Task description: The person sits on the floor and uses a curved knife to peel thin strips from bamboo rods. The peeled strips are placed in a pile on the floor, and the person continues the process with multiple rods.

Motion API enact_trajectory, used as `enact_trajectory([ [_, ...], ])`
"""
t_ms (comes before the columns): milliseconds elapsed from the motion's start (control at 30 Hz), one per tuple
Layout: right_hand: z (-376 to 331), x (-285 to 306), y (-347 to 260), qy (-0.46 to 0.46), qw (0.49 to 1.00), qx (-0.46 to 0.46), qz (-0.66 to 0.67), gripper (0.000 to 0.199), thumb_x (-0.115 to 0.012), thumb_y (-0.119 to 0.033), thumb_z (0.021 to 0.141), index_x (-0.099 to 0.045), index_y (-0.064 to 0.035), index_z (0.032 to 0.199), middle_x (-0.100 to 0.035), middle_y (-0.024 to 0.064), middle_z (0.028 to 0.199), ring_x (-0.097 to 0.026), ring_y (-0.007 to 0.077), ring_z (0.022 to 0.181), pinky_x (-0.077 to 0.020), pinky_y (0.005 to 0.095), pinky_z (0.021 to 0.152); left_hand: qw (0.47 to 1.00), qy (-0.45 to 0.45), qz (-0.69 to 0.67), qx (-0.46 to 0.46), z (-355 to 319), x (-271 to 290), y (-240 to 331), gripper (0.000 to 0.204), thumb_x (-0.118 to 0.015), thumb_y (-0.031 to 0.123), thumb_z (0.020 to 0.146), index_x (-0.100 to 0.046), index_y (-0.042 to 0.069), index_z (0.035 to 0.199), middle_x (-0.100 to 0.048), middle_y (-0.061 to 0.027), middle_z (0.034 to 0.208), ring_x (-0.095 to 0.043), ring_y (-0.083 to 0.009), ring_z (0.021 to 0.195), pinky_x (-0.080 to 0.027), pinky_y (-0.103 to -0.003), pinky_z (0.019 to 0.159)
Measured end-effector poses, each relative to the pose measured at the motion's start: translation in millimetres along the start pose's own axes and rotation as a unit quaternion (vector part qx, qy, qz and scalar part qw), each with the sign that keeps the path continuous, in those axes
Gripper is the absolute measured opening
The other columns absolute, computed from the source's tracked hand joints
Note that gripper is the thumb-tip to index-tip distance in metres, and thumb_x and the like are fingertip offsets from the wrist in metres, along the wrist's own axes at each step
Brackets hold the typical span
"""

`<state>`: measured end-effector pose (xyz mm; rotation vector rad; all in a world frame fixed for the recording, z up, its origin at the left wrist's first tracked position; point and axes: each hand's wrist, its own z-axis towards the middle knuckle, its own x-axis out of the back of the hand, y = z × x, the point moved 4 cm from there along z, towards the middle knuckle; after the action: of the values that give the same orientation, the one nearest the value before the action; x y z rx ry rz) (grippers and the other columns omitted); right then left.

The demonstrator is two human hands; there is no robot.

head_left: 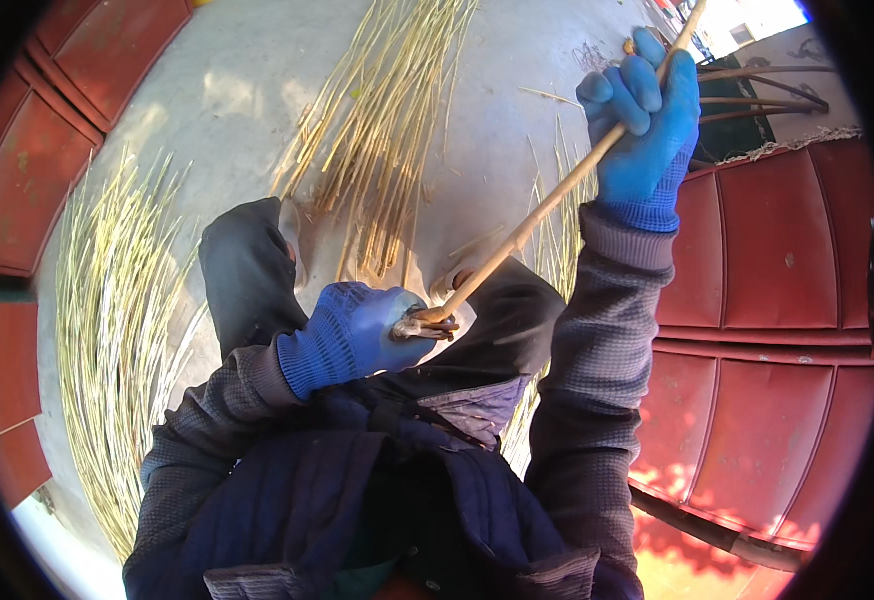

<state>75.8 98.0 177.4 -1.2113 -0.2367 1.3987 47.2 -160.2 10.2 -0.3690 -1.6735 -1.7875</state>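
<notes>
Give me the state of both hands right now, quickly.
Left hand, blue-gloved: closed around the near end of a long, tan wooden stick.
Right hand, also blue-gloved: closed around the same stick, farther up.

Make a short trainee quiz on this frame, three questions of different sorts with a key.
1. True or false: the right hand is higher in the picture than the left hand.
2. Multiple choice: what runs from one hand to the other?
A) a red rope
B) a pale brown stick
C) a green hose
3. Fill in the blank: thin stalks lie spread on the grey ____.

Key: 1 true; 2 B; 3 floor.
</notes>
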Motion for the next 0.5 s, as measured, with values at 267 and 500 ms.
enact_trajectory([
  [267,-105.9,8.1,78.2,0.105,0.992,-0.024,-0.063,0.047,-0.027,-0.034,0.114,-0.058,0.0018,0.116,-0.057,0.0021,0.067,-0.051,0.0101,0.053,-0.0509,0.0259,0.061,0.993,0.037,-0.116,0.011,10.3,-1.5,-12.1,0.046,-0.087,0.031,0.075,-0.071,0.001,0.106,-0.074,-0.0159,0.090,-0.075,-0.0328,0.083,-0.059,-0.038,0.074],
  [500,-163.0,16.0,56.2,0.180,0.879,-0.052,-0.439,0.044,-0.046,-0.023,0.110,-0.051,0.0055,0.144,-0.071,0.0101,0.102,-0.068,0.0165,0.089,-0.0546,0.0286,0.082,0.973,0.016,-0.196,0.123,47.1,3.6,-25.1,0.041,-0.084,0.025,0.082,-0.068,-0.004,0.107,-0.073,-0.0126,0.081,-0.075,-0.0192,0.075,-0.058,-0.033,0.064],
])
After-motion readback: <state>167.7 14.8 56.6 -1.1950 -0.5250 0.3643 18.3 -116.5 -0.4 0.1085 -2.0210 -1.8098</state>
